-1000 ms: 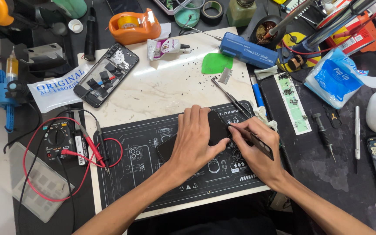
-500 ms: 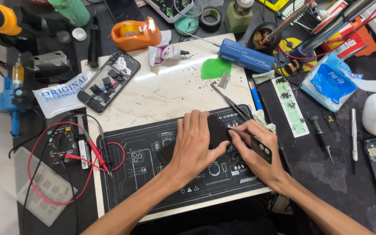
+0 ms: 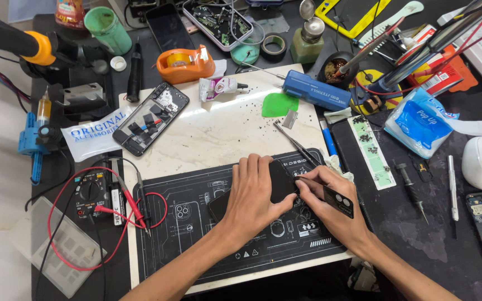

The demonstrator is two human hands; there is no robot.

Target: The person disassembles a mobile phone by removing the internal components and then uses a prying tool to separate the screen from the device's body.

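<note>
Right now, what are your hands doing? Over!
Left hand flat on the dark phone, pinning it to the work mat. Right hand holds small black card at phone's edge. Tweezers lie beside.

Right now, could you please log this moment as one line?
left hand: pressing dark phone flat | right hand: thin tool at phone edge | surface: black work mat

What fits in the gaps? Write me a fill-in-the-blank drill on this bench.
1. The left hand presses flat on a dark ____ lying on the black mat.
2. The right hand holds a small black ____ at the phone's edge.
3. The tape dispenser is ____ in colour.
4. The multimeter has ____ leads.

Missing: phone; card; orange; red
</note>
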